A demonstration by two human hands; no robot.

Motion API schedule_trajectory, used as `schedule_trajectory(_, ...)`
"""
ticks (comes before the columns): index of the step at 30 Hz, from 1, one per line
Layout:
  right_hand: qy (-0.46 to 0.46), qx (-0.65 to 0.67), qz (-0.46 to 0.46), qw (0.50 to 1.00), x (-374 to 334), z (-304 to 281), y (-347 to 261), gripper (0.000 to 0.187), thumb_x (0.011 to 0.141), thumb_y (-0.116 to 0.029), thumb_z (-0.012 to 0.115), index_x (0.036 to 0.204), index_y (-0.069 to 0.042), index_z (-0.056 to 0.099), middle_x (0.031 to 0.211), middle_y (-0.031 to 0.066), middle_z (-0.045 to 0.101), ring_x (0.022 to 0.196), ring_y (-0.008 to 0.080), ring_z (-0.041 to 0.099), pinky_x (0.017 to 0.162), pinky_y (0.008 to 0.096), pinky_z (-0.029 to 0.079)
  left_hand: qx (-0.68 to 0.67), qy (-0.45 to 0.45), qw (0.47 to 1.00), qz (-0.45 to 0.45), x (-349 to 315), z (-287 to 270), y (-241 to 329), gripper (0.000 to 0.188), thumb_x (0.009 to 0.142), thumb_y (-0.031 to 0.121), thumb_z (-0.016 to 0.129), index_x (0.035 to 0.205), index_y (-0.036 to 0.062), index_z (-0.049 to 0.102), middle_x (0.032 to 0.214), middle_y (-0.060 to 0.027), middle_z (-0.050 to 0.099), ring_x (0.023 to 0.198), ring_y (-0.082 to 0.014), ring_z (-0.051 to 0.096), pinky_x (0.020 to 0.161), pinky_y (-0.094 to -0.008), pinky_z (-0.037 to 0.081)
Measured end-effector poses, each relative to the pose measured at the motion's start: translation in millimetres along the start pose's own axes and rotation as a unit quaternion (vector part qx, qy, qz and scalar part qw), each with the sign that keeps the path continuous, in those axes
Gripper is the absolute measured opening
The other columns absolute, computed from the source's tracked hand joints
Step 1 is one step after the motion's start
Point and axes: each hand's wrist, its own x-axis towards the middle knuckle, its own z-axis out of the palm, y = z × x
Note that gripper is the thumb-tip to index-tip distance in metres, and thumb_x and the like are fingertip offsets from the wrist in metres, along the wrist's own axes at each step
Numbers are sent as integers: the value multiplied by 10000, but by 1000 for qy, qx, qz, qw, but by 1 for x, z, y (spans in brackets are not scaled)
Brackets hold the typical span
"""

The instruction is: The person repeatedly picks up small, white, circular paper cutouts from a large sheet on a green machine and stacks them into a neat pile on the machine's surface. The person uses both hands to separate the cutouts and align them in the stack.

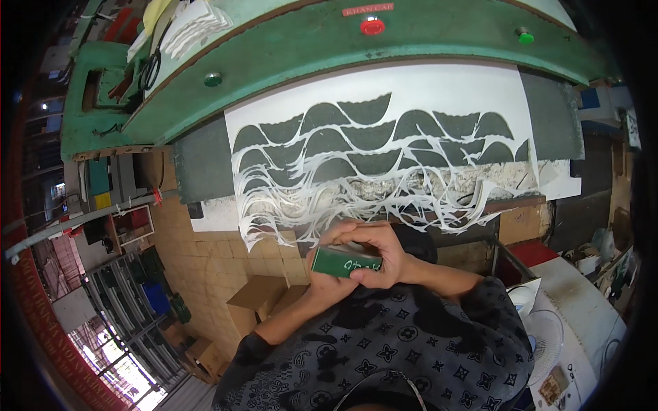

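"What's being gripped?"
"A boxy green block (330,263), smooth-faced with pale markings, between left hand (330,285) and right hand (389,252), both closed on it; its material is hard to judge."
"Where?"
"Before the patterned dark shirt (384,335), near a thin white sheet (377,77), scalloped and shredded, on the dark tabletop (556,123)."
"Around it?"
"A green metal beam (288,56) beyond; tan tiled floor (195,248) leftward."

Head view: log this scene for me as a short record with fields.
Left hand: against the green block, fingers mostly hidden
Right hand: curled around the green block, thumb on its face
Sheet: white, with curved cut-outs, ragged strips nearest the person
Machine: green, beyond the sheet, bearing a red button and a green button
Lower right: fan
Lower left: cardboard box
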Motion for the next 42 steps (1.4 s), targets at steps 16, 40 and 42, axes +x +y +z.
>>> schedule_trajectory(16,-28,0,-36,999,-11,27,4,549,728,-258,884,1161,31,709,997,166,745,839,298,745,765,342,584,-2,28,999,43,-31,-17,11,515,863,98,821,1324,6,609,1358,-312,626,1256,-406,645,1052,-480,529)
schedule_trajectory(40,-74,-32,50,996,55,71,15,623,687,-255,931,1177,51,698,1078,149,757,913,268,753,853,337,580,-52,90,993,-58,-33,-82,14,533,860,105,842,1324,3,601,1274,-233,678,1189,-333,680,1033,-434,550)
schedule_trajectory(42,-72,-36,68,994,67,81,26,620,700,-246,929,1192,51,695,1085,168,753,959,280,747,885,345,567,-88,116,985,-93,-29,-96,4,517,855,81,844,1304,-2,601,1247,-184,676,1151,-272,672,1010,-402,546)
